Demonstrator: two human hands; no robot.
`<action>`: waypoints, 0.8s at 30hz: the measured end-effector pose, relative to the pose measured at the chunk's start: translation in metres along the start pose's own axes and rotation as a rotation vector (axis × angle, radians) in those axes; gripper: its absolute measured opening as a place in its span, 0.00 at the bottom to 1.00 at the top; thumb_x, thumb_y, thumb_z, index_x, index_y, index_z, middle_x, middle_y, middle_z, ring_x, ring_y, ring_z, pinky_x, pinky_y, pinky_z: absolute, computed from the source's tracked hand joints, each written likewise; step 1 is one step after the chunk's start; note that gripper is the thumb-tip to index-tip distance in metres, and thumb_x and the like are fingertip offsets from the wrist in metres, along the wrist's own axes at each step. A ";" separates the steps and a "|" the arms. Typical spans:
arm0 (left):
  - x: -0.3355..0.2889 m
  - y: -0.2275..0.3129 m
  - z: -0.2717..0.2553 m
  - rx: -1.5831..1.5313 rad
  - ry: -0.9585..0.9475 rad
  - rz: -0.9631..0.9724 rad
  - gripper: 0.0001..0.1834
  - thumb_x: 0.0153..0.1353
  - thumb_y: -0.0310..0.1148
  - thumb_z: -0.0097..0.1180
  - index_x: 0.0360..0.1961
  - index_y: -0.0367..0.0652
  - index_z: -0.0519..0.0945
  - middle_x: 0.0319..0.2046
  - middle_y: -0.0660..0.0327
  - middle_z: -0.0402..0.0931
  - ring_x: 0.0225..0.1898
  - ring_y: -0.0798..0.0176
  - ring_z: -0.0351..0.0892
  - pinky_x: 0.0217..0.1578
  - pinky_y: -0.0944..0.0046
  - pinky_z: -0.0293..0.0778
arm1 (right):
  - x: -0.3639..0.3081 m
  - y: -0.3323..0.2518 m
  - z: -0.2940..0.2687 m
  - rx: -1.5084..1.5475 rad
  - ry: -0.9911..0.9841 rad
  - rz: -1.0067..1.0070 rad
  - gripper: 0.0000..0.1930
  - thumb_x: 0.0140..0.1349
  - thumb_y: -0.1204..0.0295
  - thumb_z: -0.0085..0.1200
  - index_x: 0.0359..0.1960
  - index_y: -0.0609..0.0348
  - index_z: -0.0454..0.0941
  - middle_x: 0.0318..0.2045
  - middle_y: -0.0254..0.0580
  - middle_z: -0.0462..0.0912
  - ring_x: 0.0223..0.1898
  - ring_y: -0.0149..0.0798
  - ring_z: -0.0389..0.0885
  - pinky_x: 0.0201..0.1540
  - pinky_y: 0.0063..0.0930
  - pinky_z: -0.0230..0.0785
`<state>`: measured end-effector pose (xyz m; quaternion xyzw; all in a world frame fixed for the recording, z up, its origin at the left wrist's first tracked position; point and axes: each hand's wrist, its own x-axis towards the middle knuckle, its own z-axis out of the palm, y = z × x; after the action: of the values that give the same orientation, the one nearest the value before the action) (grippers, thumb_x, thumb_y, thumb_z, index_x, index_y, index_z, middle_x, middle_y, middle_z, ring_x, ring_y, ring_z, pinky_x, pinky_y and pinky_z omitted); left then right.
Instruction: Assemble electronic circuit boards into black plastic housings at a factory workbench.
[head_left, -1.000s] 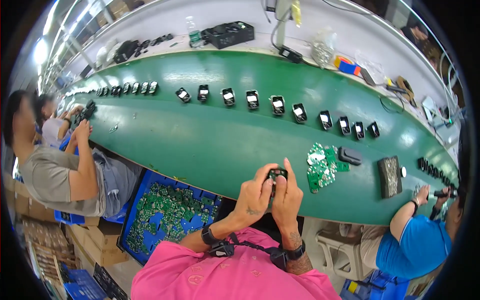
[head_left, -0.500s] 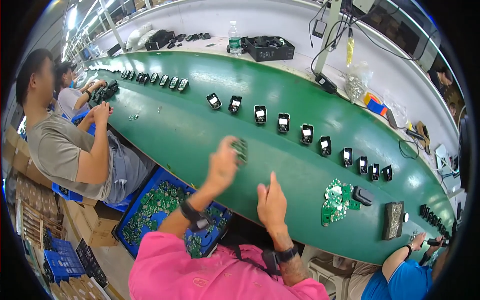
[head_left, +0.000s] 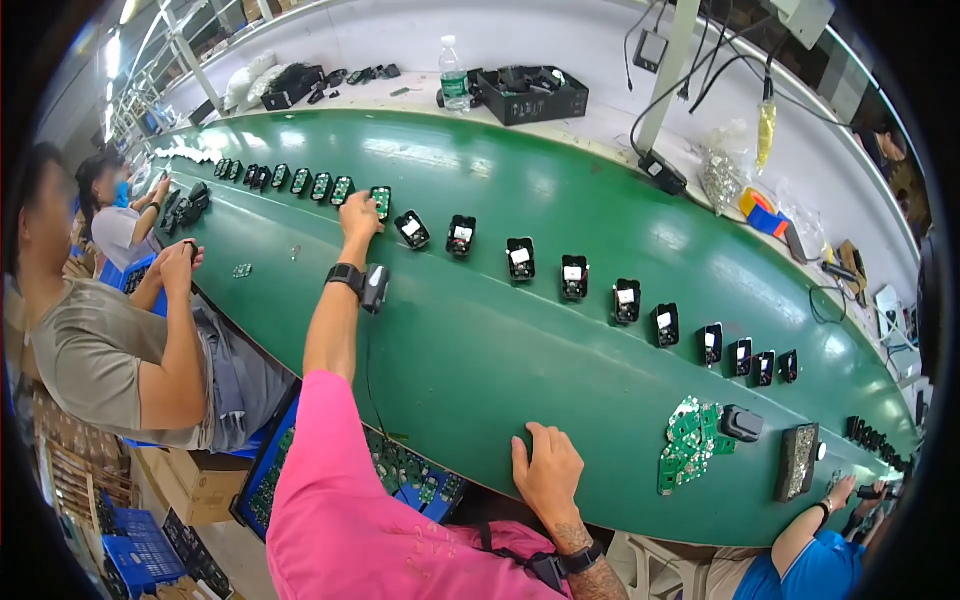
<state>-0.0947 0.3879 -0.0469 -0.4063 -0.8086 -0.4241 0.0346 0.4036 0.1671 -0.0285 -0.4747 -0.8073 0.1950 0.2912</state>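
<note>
My left hand [head_left: 359,218] reaches far forward over the green table, its fingers closed at the left edge of a green circuit board [head_left: 381,203]. That board stands in the row, just right of a black housing with a green board in it [head_left: 342,190]. Beside it on the right is a black housing with a white piece inside [head_left: 411,230]; several like it run off to the right. My right hand [head_left: 550,472] rests at the table's near edge, holding nothing, thumb apart and fingers loosely bent.
Loose green circuit boards [head_left: 688,445] lie on the right, near a black block [head_left: 741,423] and a brown rough block [head_left: 797,462]. A blue crate of boards [head_left: 440,505] is below the near edge. Co-workers sit left and right. A bottle [head_left: 454,78] stands along the back.
My left hand has carried the circuit board forward and left to the row of housings. My right hand has come down nearer the table edge, its fingers more bent.
</note>
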 end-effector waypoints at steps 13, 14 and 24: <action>-0.086 0.055 -0.032 0.180 -0.060 0.326 0.31 0.51 0.46 0.73 0.50 0.33 0.81 0.41 0.48 0.84 0.45 0.47 0.83 0.50 0.54 0.75 | 0.000 0.015 -0.001 0.222 0.115 -0.033 0.08 0.60 0.69 0.61 0.37 0.57 0.79 0.30 0.45 0.80 0.35 0.49 0.81 0.35 0.41 0.74; -0.103 0.076 -0.033 0.108 0.002 0.288 0.30 0.51 0.43 0.73 0.51 0.35 0.82 0.38 0.51 0.84 0.38 0.56 0.83 0.42 0.58 0.77 | -0.002 0.024 -0.007 0.323 0.146 -0.105 0.06 0.60 0.71 0.60 0.35 0.58 0.79 0.29 0.46 0.80 0.34 0.50 0.81 0.35 0.42 0.74; -0.391 0.223 -0.054 -0.275 -0.808 0.673 0.42 0.43 0.36 0.78 0.62 0.42 0.75 0.59 0.50 0.76 0.43 0.54 0.83 0.41 0.62 0.81 | -0.015 0.148 -0.130 -0.295 0.251 0.417 0.26 0.54 0.66 0.69 0.53 0.67 0.76 0.44 0.51 0.75 0.46 0.53 0.76 0.50 0.42 0.70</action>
<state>0.3037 0.1736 -0.0226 -0.7743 -0.5196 -0.3017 -0.1986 0.5915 0.2289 -0.0222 -0.6884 -0.6694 0.0707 0.2702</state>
